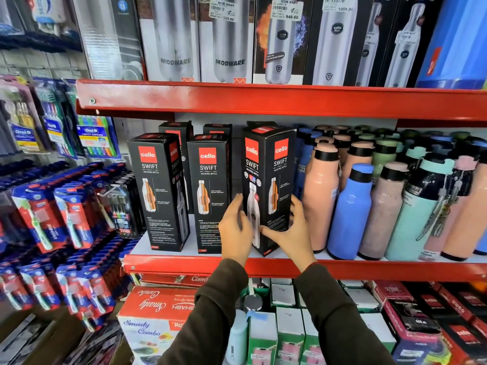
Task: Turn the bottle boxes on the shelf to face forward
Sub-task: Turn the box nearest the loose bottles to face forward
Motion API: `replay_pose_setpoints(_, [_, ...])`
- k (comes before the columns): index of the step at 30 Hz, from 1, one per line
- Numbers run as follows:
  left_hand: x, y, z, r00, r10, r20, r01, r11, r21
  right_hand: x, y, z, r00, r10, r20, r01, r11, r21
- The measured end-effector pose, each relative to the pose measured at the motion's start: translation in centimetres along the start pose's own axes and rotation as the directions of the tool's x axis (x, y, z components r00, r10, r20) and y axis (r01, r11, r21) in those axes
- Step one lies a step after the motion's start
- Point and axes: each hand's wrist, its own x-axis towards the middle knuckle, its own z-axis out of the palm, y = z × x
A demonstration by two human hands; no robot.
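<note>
Both hands (left hand (pixel 235 227), right hand (pixel 292 233)) flank the angled bottle box (pixel 266 185).

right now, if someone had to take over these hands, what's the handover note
Left hand: open, blurred, against the left side of the right-hand cello box; whether it grips is unclear.
Right hand: fingers wrapped round the same box's lower right corner.
That box stands at the shelf's front edge, turned corner-out, two printed faces showing.
Middle cello box: squarely facing forward, looks done.
Left cello box: slightly angled, side face showing.
More boxes stand behind; their facing is not readable.
Left to do: square the held box, then probably straighten the left one.
</note>
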Motion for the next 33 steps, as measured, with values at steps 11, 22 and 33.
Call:
replay_pose_setpoints(11, [1.0,-1.3,0.1,0.989,-0.092,0.120,0.087,0.995,0.044,0.7,0.5,-0.9,0.982,-0.024,0.186,0.028,0.999,-0.017])
replay_pose_setpoints(22, [0.4,-2.4,0.8,0.995,-0.066,0.069,0.063,0.997,0.053,1.4,1.0,-0.2,0.975,0.027,0.219,-0.016,0.999,-0.050])
replay_pose_setpoints(33, [0.4,-2.5,1.6,0.993,-0.105,0.057,0.098,0.989,0.113,1.6,1.5,0.1,0.975,0.064,0.214,-0.036,0.991,-0.131])
